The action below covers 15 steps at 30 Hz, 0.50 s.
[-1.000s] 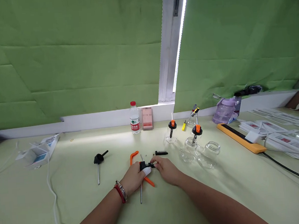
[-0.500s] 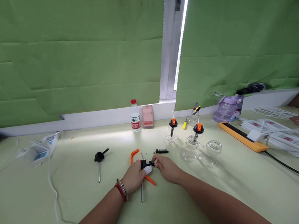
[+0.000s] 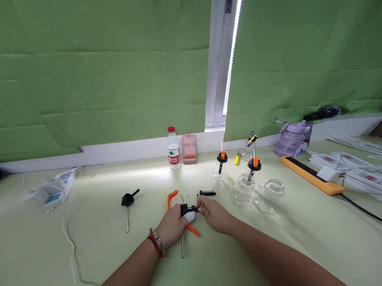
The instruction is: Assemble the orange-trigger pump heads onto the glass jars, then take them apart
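My left hand (image 3: 173, 226) is closed around a black plastic part (image 3: 184, 210) with a thin rod poking out to the right. My right hand (image 3: 215, 215) pinches the right end of that part between thumb and fingertips. A white wrap covers my left thumb. An orange curved lever (image 3: 172, 197) sticks out above my left hand, and another orange lever (image 3: 193, 230) shows below it. A metal rod (image 3: 182, 247) points toward me. Just beyond my right fingers lies a black piece with a spring (image 3: 208, 193), with tiny bits beside it.
To the left lies a black cap with a metal tube (image 3: 127, 200). Clear glass jars (image 3: 268, 196) and orange-and-black tops (image 3: 254, 164) stand right. Farther back are a water bottle (image 3: 173, 149), a yellow screwdriver (image 3: 237, 158), an orange power strip (image 3: 311, 176) and a purple bottle (image 3: 289, 140).
Both hands keep their hold on the black part, with only slight finger motion. The view has shifted a little. Another person's hand showed at the right edge half a second ago and is gone.
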Motion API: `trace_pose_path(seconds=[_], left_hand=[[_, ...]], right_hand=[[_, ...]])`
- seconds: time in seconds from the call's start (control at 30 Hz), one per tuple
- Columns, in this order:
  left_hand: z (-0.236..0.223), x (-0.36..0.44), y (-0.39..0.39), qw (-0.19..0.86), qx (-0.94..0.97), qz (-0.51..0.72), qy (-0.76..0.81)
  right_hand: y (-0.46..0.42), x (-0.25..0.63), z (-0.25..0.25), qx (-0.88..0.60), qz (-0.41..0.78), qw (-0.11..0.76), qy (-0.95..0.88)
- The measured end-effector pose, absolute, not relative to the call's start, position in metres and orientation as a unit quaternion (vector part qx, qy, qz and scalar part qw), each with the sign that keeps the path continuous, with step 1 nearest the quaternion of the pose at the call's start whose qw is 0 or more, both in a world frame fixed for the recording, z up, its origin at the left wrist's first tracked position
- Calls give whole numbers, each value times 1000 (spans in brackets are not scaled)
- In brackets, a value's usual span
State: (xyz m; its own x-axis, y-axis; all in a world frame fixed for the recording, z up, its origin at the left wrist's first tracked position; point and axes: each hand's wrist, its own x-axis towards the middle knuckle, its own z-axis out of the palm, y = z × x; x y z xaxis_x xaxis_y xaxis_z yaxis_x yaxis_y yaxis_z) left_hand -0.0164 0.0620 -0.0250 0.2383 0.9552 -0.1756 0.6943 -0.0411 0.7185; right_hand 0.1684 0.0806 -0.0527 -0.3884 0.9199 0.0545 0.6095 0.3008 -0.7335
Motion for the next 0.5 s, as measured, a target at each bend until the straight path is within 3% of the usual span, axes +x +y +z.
trace_pose_path(seconds=[0.5], left_hand=[[-27, -17, 61, 349, 698, 172, 601]], right_hand=[[82, 171, -55, -488, 335, 259, -763]])
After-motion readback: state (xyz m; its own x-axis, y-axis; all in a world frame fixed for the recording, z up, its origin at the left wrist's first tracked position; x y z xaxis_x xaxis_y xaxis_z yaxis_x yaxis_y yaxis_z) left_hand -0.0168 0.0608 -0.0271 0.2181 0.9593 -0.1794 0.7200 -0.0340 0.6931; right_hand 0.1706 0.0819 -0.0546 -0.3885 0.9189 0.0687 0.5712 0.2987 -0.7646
